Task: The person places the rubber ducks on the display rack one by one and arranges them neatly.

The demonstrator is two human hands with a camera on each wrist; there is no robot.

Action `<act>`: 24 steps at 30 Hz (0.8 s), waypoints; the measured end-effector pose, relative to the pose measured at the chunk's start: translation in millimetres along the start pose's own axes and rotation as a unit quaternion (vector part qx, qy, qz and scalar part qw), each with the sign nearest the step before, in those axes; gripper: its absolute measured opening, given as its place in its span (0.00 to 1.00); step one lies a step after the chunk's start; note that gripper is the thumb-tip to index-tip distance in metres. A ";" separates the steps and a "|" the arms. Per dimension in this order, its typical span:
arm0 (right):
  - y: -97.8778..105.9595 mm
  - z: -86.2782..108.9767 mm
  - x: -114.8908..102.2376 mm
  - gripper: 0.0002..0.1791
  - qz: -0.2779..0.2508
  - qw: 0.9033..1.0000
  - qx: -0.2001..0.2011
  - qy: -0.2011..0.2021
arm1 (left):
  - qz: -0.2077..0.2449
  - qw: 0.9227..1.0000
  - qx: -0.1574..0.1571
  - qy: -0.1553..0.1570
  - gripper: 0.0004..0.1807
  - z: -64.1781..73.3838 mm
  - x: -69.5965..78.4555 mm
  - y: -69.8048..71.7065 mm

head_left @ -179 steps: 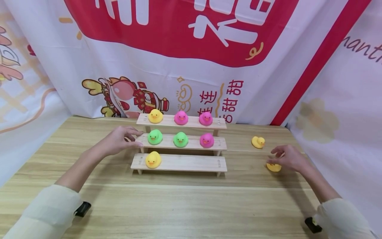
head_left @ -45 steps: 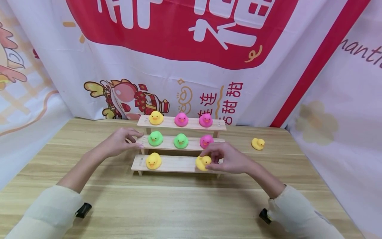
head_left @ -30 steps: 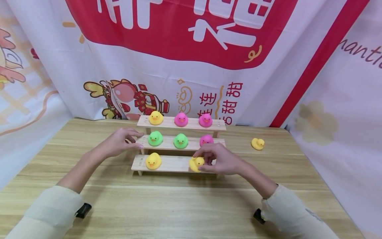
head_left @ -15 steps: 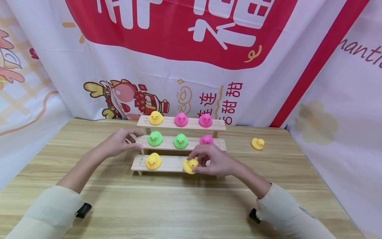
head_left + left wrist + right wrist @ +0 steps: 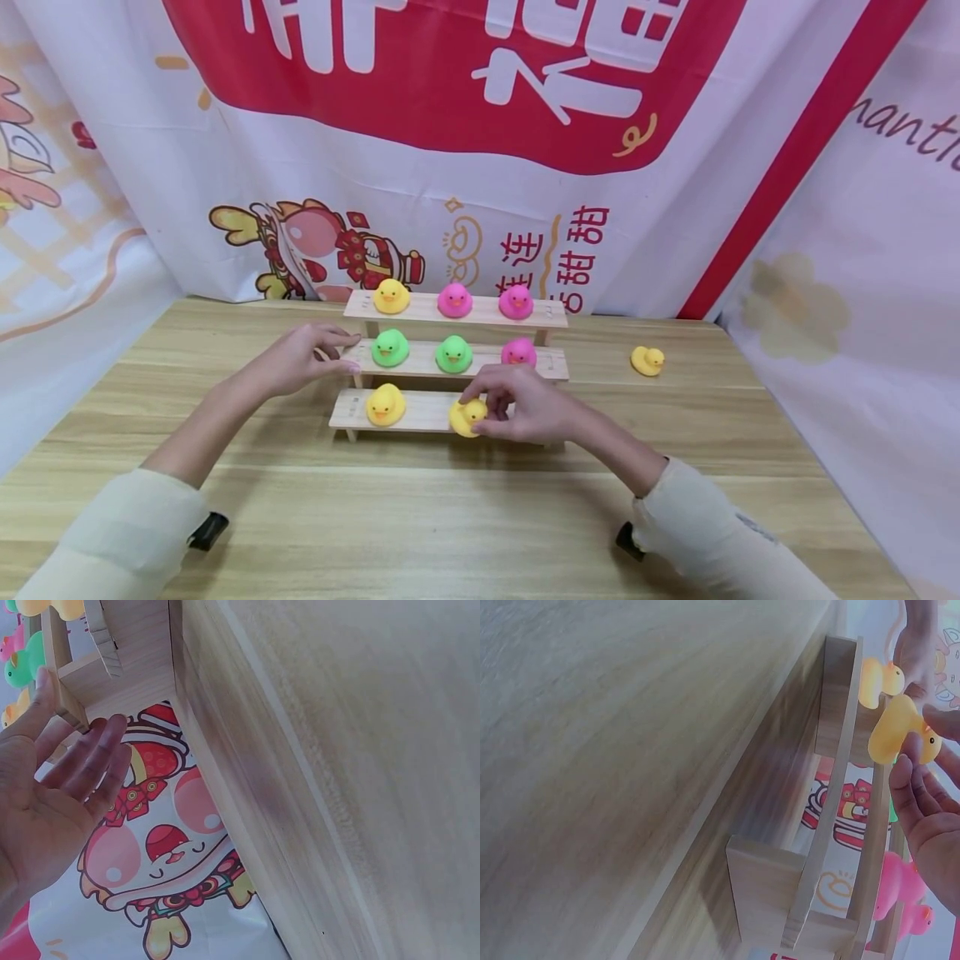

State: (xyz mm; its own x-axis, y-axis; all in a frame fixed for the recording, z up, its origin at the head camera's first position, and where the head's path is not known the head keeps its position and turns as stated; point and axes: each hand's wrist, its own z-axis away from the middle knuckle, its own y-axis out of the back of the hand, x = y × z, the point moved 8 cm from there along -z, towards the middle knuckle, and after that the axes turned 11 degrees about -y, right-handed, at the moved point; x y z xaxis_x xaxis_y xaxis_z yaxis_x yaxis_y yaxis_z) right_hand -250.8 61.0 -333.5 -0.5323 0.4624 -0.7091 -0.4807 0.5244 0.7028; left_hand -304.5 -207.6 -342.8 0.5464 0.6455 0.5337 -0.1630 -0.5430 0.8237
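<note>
In my right hand [image 5: 528,406] a yellow rubber duck [image 5: 465,417] is pinched between thumb and fingers, close over the middle of the lowest step of a three-tier wooden stand [image 5: 427,400]. The right wrist view shows the held duck [image 5: 891,731] with fingertips near its head. My left hand [image 5: 303,358] holds the left end of the middle step, thumb at the front and index finger behind; its other fingers spread loosely in the left wrist view. Another yellow duck [image 5: 386,405] sits at the left of the lowest step.
On the middle step sit two green ducks [image 5: 453,354] and a pink duck [image 5: 519,352], partly behind my right hand. The top step bears a yellow duck [image 5: 392,297] and two pink ducks [image 5: 455,300]. A lone yellow duck [image 5: 647,361] lies on the table [image 5: 450,517]. Printed cloth [image 5: 420,192] hangs behind.
My right hand picked up a yellow duck from the table at the right, brought it over the lowest step, and slid leftward along it to the middle. The left hand stays put.
</note>
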 end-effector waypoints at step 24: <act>-14.6 -18.2 -5.8 0.14 0.086 0.995 0.053 -0.011 | 0.007 1.000 0.005 0.005 0.28 0.1 -3.7 0.1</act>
State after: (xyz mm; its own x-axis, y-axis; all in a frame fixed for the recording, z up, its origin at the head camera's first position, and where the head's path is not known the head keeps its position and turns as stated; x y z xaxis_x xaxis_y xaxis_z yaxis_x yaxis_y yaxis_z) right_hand -253.4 37.6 -338.7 -0.5845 0.5660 -0.5814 -0.3081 0.5081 0.8043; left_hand -306.4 -210.1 -344.8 0.5361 0.6434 0.5465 -0.1614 -0.5573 0.8145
